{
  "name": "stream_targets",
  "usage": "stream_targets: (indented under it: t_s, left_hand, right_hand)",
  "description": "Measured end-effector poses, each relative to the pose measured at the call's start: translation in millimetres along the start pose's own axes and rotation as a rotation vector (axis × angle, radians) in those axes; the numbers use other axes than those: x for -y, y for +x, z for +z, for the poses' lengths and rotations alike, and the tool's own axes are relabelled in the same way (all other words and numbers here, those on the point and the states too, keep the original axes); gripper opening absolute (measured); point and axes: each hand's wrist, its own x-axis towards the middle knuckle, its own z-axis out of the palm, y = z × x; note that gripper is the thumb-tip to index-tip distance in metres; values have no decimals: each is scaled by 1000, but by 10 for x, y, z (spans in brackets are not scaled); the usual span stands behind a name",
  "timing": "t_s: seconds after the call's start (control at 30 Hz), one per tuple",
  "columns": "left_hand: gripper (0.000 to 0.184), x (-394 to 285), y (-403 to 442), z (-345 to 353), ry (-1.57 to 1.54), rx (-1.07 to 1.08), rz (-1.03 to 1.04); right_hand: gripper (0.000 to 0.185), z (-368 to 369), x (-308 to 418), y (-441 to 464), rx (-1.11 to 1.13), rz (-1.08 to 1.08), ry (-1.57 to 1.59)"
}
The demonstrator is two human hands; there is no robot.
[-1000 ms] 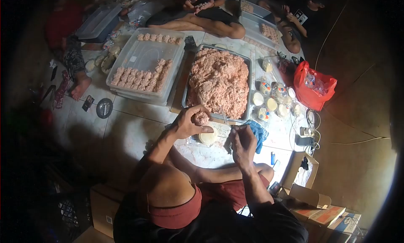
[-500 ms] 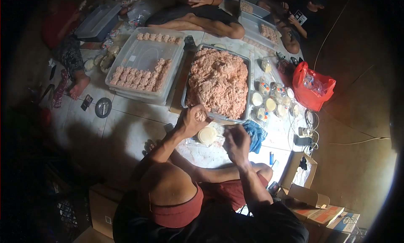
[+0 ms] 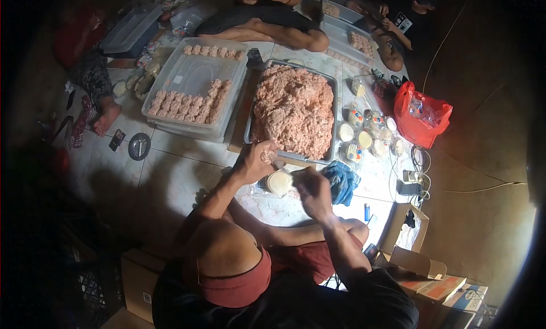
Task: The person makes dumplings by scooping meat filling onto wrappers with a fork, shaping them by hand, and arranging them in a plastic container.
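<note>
My left hand is cupped with its fingers curled round a small dumpling, pink filling showing at the top. It is at the near edge of a grey tub heaped with pink minced filling. My right hand is closed, to the right of a stack of round, pale dumpling wrappers. Something thin and dark seems to project from its fingers toward the left hand, too blurred to name. A crumpled blue cloth lies just beyond the right hand.
Left of the tub, a clear plastic tray holds rows of dumplings. Packs of wrappers and a red plastic bag are on the right, near coiled cables. Other people sit across the floor; a person's foot is at left.
My right hand has moved slightly down and left, its fingers pointing more toward the left hand. My left hand, still round the dumpling, has shifted slightly left.
</note>
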Motion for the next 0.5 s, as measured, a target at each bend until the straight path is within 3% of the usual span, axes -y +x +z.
stream_targets:
  t_s: [0.03, 0.07, 0.1, 0.17, 0.2, 0.23, 0.33, 0.4, 0.5]
  left_hand:
    - [38, 31, 42, 52, 143, -82, 71]
    - [38, 61, 21, 77, 110, -165, 120]
    - [38, -40, 43, 2, 114, -172, 122]
    - [39, -142, -3, -70, 230, -280, 8]
    - [45, -111, -5, -65, 258, -288, -46]
    - [45, -89, -9, -49, 258, -286, -47]
    - [55, -73, 10, 8, 450, -350, 19]
    - [63, -73, 1, 60, 428, -426, 118]
    - [66, -1, -9, 100, 458, -372, 96]
  right_hand:
    - [12, 40, 46, 11, 123, -61, -141]
    - [12, 49, 115, -20, 45, -59, -118]
    - [13, 91, 144, -24, -77, -13, 95]
    - [12, 9, 148, -22, -161, -39, 90]
    - [10, -69, 277, -55, -128, 14, -158]
    - [10, -47, 255, -64, -129, 15, -157]
    - [4, 80, 157, -87, -102, -250, -345]
    - [4, 156, 130, -133, -74, -286, -463]
    - [3, 182, -211, -73, -125, -328, -570]
